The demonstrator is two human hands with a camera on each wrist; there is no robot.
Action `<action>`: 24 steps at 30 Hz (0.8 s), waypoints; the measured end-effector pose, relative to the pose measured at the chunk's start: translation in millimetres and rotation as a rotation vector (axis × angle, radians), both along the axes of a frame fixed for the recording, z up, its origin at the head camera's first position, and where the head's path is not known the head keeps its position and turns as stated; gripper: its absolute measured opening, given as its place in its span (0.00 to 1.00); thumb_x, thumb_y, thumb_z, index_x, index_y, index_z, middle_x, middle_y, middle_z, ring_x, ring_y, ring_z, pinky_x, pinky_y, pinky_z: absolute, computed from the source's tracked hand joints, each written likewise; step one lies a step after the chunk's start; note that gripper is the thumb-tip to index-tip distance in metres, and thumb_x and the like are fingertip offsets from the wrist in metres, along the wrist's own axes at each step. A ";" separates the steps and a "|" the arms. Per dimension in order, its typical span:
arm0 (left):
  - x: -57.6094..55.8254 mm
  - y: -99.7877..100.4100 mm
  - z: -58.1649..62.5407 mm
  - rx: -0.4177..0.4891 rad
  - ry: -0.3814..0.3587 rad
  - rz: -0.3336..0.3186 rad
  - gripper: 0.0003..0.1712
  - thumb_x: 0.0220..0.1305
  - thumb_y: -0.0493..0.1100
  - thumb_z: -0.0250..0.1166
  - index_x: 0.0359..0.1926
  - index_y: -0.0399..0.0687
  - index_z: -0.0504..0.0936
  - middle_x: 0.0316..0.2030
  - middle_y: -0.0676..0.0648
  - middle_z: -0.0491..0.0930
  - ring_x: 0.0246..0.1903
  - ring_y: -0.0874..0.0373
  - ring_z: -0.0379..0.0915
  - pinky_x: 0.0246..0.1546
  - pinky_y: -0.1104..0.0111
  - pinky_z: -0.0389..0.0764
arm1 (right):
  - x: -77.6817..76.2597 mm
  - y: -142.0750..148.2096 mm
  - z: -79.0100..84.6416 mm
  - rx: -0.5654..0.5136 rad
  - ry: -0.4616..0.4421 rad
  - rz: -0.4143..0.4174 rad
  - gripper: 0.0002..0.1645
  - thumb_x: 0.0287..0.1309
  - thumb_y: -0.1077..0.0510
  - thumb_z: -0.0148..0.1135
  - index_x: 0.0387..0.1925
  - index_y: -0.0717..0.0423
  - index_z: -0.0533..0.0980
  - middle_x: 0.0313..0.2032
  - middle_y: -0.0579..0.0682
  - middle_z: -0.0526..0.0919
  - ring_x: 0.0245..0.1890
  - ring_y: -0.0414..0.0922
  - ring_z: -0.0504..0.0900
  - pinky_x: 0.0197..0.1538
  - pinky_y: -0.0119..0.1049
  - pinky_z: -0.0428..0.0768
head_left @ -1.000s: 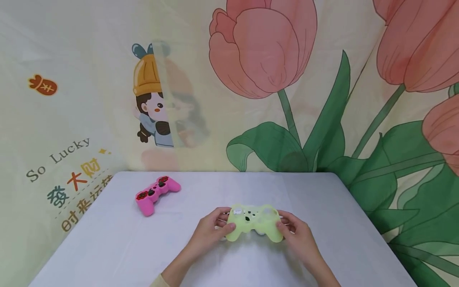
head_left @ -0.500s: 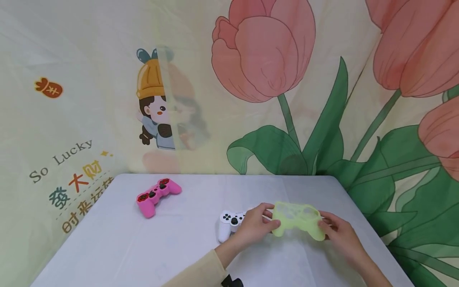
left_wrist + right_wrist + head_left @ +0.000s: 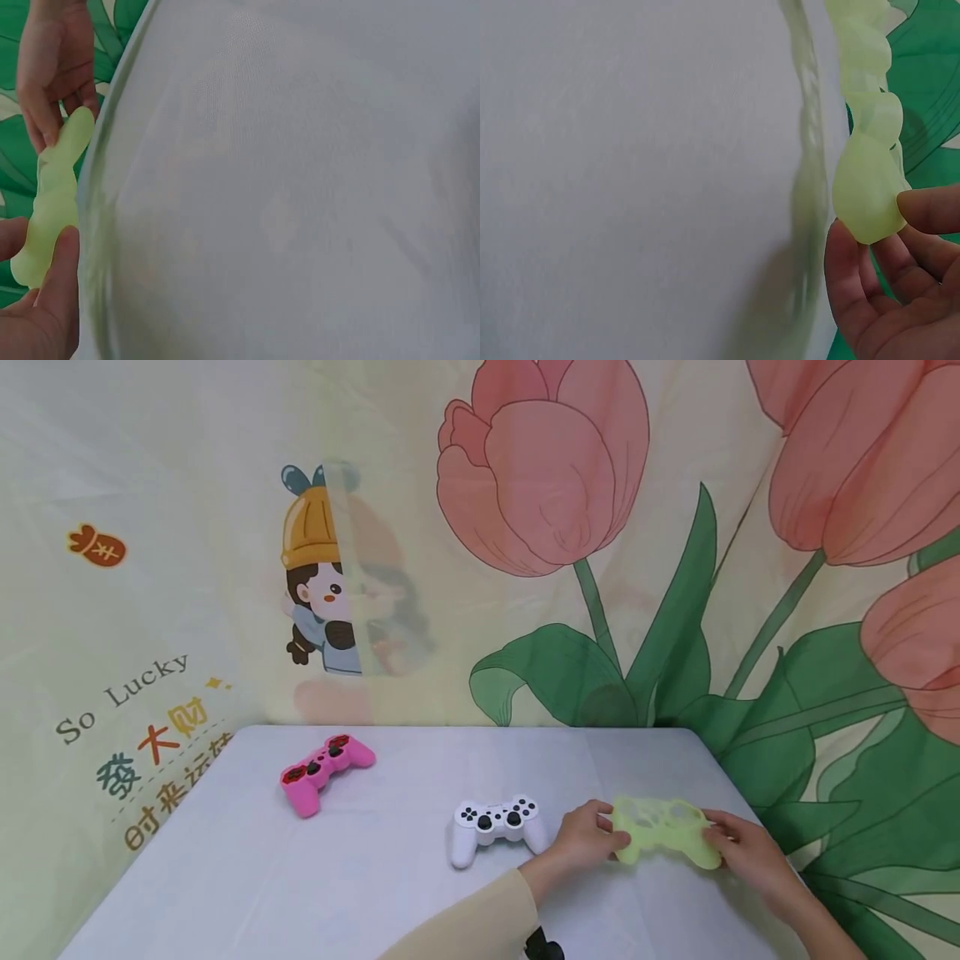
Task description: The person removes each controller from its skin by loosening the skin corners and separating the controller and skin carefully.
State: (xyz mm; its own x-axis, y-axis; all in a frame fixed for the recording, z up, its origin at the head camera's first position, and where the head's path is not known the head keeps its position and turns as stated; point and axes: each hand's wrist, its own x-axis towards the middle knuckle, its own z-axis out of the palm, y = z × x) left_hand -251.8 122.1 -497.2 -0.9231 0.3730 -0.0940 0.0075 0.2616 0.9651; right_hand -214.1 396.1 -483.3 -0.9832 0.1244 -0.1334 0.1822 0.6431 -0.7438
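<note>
Both hands hold a pale green, translucent game controller cover (image 3: 660, 833) by its two ends, over the right part of the table. My left hand (image 3: 588, 837) pinches its left end between thumb and fingers, and my right hand (image 3: 750, 852) pinches the right end. The wrist views show the thumbs and fingers on the cover's rounded grips (image 3: 868, 187). Light passes through its openings. A white game controller (image 3: 498, 827) with black sticks and buttons lies on the table just left of my left hand.
A pink controller (image 3: 326, 772) with red and black buttons lies at the back left of the white-covered table (image 3: 360, 877). A black device (image 3: 543, 946) shows under the left sleeve (image 3: 480, 914). A wall cloth with printed tulips (image 3: 562, 485) hangs behind.
Both hands have carried the green cover to the right, away from the white controller. The controller, covered from view earlier, now shows fully on the table.
</note>
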 end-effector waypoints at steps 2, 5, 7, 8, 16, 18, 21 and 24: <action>2.8 4.7 -1.7 -0.006 -0.010 0.005 0.27 0.66 0.40 0.75 0.64 0.44 0.79 0.42 0.50 0.82 0.31 0.57 0.87 0.40 0.65 0.85 | -0.3 4.3 -2.6 0.010 -0.009 0.004 0.35 0.82 0.50 0.54 0.75 0.72 0.64 0.54 0.62 0.82 0.42 0.43 0.79 0.38 0.37 0.83; 6.9 10.6 -3.1 0.013 -0.028 0.014 0.27 0.65 0.37 0.75 0.64 0.41 0.79 0.43 0.48 0.83 0.31 0.54 0.87 0.40 0.64 0.86 | -0.6 10.7 -7.2 0.014 -0.020 0.002 0.35 0.82 0.51 0.53 0.75 0.73 0.63 0.52 0.60 0.83 0.39 0.42 0.78 0.36 0.36 0.81; 8.7 13.6 -3.3 0.024 -0.035 0.014 0.27 0.66 0.36 0.74 0.64 0.40 0.78 0.43 0.47 0.83 0.31 0.53 0.87 0.40 0.64 0.87 | -0.4 14.2 -9.5 0.013 -0.017 0.008 0.34 0.82 0.52 0.53 0.74 0.74 0.63 0.51 0.60 0.83 0.38 0.42 0.78 0.36 0.36 0.81; 9.3 14.7 -3.0 0.030 -0.038 0.014 0.27 0.66 0.35 0.74 0.64 0.40 0.78 0.43 0.47 0.82 0.31 0.53 0.86 0.39 0.64 0.87 | -0.5 15.5 -10.0 0.015 -0.014 0.012 0.34 0.82 0.52 0.52 0.74 0.75 0.63 0.51 0.59 0.83 0.38 0.42 0.78 0.36 0.36 0.81; 12.3 17.7 2.5 -0.056 -0.009 0.041 0.27 0.67 0.37 0.74 0.64 0.42 0.78 0.38 0.51 0.78 0.25 0.60 0.79 0.35 0.69 0.80 | -2.5 16.0 -4.8 0.085 0.006 0.050 0.33 0.82 0.52 0.52 0.71 0.76 0.66 0.51 0.62 0.84 0.38 0.43 0.80 0.35 0.37 0.82; 12.7 16.0 4.2 -0.072 -0.006 0.031 0.27 0.67 0.38 0.74 0.65 0.42 0.78 0.37 0.52 0.78 0.25 0.61 0.79 0.34 0.70 0.80 | -3.0 16.2 -4.8 0.102 0.006 0.053 0.32 0.82 0.52 0.52 0.71 0.77 0.66 0.50 0.63 0.84 0.39 0.43 0.80 0.35 0.37 0.82; 12.7 11.6 6.0 -0.074 -0.021 0.003 0.28 0.67 0.38 0.74 0.66 0.41 0.77 0.38 0.51 0.78 0.28 0.59 0.80 0.34 0.69 0.81 | -2.7 17.0 -5.8 0.129 0.010 0.056 0.32 0.81 0.53 0.52 0.70 0.77 0.68 0.50 0.63 0.85 0.40 0.43 0.81 0.35 0.37 0.83; 11.3 5.9 7.3 -0.096 -0.026 -0.017 0.29 0.68 0.40 0.74 0.67 0.42 0.77 0.39 0.52 0.80 0.30 0.58 0.81 0.36 0.68 0.82 | -2.0 16.4 -4.9 0.168 0.017 0.064 0.31 0.81 0.52 0.52 0.69 0.76 0.69 0.50 0.63 0.85 0.40 0.45 0.82 0.35 0.38 0.83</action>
